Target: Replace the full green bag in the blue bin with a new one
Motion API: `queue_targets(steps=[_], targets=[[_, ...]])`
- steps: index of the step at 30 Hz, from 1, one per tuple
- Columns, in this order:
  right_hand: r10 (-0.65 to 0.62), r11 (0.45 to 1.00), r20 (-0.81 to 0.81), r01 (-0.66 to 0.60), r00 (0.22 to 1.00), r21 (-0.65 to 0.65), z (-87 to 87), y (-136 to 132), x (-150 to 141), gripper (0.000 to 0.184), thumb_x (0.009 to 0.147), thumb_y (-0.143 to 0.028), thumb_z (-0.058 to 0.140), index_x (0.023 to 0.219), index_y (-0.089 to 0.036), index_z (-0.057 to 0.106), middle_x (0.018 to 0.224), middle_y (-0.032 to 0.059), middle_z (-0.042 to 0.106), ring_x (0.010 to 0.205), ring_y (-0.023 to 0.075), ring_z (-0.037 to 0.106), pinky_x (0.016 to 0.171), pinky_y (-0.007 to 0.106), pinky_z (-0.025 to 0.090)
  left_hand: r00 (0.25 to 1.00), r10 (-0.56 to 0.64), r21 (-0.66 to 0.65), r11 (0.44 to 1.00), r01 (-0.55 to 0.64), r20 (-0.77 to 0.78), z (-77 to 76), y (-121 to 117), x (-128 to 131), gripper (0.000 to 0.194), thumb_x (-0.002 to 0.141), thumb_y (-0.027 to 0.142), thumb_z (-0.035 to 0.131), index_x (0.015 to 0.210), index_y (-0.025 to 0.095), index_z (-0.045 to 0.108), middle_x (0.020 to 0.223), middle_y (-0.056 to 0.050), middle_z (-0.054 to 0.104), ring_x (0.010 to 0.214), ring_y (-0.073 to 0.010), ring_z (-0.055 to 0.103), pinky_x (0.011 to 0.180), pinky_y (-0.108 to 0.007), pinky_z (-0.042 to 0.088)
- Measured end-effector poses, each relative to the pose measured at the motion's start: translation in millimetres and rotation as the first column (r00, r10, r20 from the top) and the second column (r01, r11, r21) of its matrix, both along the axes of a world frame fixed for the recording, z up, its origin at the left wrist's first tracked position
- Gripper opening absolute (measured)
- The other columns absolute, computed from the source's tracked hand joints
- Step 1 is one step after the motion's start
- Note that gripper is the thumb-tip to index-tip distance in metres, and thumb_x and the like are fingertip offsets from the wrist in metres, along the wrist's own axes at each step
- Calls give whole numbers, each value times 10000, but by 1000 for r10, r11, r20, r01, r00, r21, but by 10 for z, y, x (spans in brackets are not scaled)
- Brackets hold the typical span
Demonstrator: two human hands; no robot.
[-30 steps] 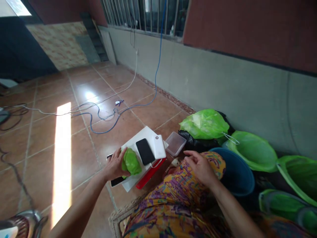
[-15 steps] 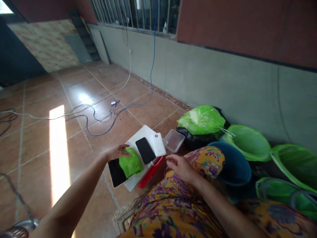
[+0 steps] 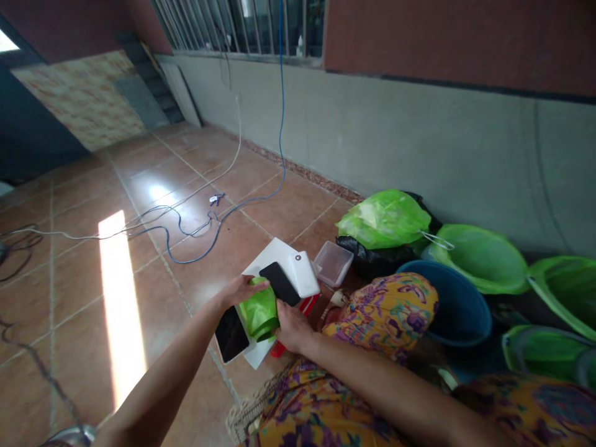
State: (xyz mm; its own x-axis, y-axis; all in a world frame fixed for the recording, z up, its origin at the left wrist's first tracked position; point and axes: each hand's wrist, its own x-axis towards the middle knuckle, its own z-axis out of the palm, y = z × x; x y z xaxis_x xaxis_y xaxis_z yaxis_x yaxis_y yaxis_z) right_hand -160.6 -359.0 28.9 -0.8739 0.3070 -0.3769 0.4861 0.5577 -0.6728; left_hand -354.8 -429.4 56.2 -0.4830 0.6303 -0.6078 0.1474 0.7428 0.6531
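**Both Hands on the Green Plastic Bundle**

The left hand [image 3: 246,290] grips the light-green, thin plastic bundle [image 3: 259,309] at its far left edge. The right hand [image 3: 293,326] is closed on the right side of the bundle, fingers bent; its fingertips are partly hidden. The bundle is located above the flat white rectangular board [image 3: 274,249], between the hands.

Adjacent items:
- Black-screened rectangular phone [image 3: 280,283]: on the board, just beside the bundle, far right side.
- White rectangular device with a round dark mark [image 3: 303,275]: right of the phone.
- Pale-framed, black-screened tablet [image 3: 231,335]: at the left edge of the board.
- Red object [image 3: 309,305]: at the board's near right edge, partly covered.
- Clear square plastic container [image 3: 334,264]: right of the white device.
- Round blue plastic tub [image 3: 454,307]: farther right, beside the patterned yellow cloth [image 3: 391,307].
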Motion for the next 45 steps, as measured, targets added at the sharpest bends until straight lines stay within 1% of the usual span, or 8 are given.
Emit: queue_targets(steps=[6,11,16,22,29,33,39,45], targets=[[-271,871,-316,92,909,-483,414,370,621,402,830,-276,716,1211,-194,617,1122,79,735,1006,244,697,883,360,550,899,181,307,898,-317,399,362,28,352,715,778,776,608,1073,141,751,993,-110,794,1073,-322,698,940,-385,514],[-494,696,-342,128,800,-706,510,509,1346,317,890,-408,684,1148,-225,703,1097,41,754,1036,232,691,957,376,539,416,33,232,789,-569,909,236,447,1195,516,903,601,566,1048,140,746,1004,-121,800,1087,-314,723,1045,-436,497],[-596,707,-338,277,728,-651,461,527,1999,366,882,-424,692,1196,-237,701,1151,57,749,1066,254,688,984,417,531,111,-26,82,840,-536,993,105,833,1908,395,916,464,579,988,115,748,934,-114,806,1046,-303,743,1075,-443,496],[-819,567,-343,553,460,-611,613,597,2417,956,728,-364,847,1544,-264,359,1395,113,631,1247,271,620,1077,446,473,216,40,45,927,-373,976,287,1134,2219,518,929,502,595,1255,106,667,1063,-142,792,1054,-320,742,1042,-458,521],[-984,165,-117,428,137,-889,885,784,2393,535,644,-567,863,999,-195,715,928,60,782,848,241,726,778,348,566,360,-195,277,941,-194,913,297,1107,2209,505,838,431,733,1243,139,667,1029,-99,801,1044,-291,739,1000,-389,543],[-992,36,9,341,129,-939,1037,838,2420,520,644,-615,846,920,-191,725,866,52,780,772,218,718,730,328,565,370,-252,338,923,-187,894,243,1009,2236,521,829,385,748,1289,169,634,1039,-77,797,952,-254,755,896,-345,586],[-961,136,-32,367,275,-920,1047,586,2486,555,648,-512,883,1077,-204,713,942,48,783,832,225,742,790,352,578,367,-148,271,911,-311,918,346,921,2426,511,909,435,651,1358,202,580,1111,-72,776,892,-213,749,728,-284,613],[-961,165,-10,543,277,-824,933,433,2781,450,690,-519,860,941,-169,731,821,31,773,683,163,705,657,267,550,121,34,2,957,-290,992,430,797,2601,457,974,536,496,1205,181,669,1080,-95,783,934,-227,753,814,-340,608]])
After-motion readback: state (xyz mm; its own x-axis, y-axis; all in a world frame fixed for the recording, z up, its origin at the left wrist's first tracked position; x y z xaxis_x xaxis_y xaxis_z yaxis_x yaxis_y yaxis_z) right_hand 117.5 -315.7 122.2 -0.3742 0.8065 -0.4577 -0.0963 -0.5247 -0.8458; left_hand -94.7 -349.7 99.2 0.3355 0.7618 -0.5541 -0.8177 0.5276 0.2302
